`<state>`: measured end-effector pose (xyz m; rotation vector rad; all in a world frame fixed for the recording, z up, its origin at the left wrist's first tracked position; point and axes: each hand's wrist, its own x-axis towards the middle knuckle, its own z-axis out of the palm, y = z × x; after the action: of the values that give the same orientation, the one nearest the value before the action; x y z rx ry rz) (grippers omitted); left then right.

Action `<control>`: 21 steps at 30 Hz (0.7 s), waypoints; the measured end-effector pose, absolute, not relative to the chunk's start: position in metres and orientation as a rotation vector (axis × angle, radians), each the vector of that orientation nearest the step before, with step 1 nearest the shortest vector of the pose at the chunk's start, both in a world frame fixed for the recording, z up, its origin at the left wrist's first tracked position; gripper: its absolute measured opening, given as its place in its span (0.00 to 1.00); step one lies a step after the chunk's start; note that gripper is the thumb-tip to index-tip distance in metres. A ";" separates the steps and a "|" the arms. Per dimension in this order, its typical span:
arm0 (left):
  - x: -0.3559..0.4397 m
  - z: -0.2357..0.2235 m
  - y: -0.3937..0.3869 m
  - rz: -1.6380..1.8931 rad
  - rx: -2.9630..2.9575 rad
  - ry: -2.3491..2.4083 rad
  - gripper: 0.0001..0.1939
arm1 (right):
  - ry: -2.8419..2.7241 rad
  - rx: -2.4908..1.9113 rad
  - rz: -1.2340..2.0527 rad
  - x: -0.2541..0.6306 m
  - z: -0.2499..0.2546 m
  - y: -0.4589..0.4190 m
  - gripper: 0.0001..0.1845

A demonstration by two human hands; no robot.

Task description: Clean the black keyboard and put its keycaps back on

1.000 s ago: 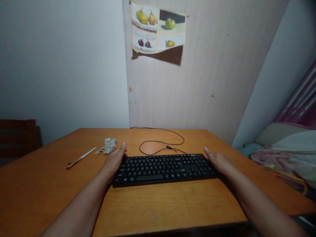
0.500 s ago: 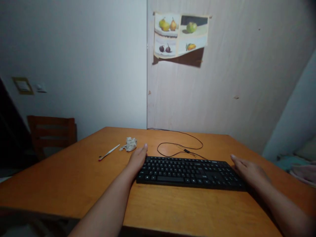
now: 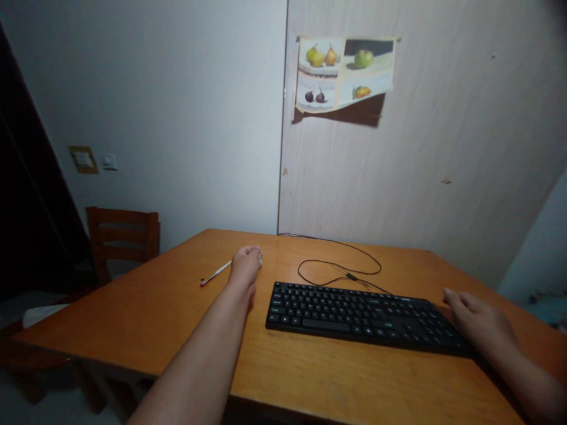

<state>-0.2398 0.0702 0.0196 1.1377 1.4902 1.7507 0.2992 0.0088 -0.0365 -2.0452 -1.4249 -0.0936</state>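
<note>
A black keyboard [image 3: 354, 310] lies on the orange wooden table [image 3: 133, 321]. My left hand [image 3: 245, 267] is stretched out beyond the keyboard's left end, its fingers curled down over a crumpled white tissue [image 3: 261, 257], of which only a small edge shows. Just left of that hand lies a thin white stick with a red tip [image 3: 215, 274]. My right hand [image 3: 478, 319] rests flat against the keyboard's right end, fingers loosely extended and holding nothing.
The keyboard's black cable [image 3: 349, 265] loops on the table behind it and runs to the wall. A wooden chair [image 3: 121, 236] stands at the table's far left corner. A fruit poster [image 3: 345, 74] hangs on the pale wood panel.
My left hand left the keyboard's left end, reached forward and closed over the tissue. My view swung left, showing the chair. My right hand stayed by the keyboard.
</note>
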 end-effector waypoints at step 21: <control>-0.286 -0.014 0.121 0.546 2.197 2.260 0.18 | -1.415 -1.952 -0.134 0.279 -0.030 0.003 0.29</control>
<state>-0.2863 0.1214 -0.0144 2.1971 2.2600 0.5458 0.2788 0.0031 -0.0303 -1.9515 -1.4154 -0.1336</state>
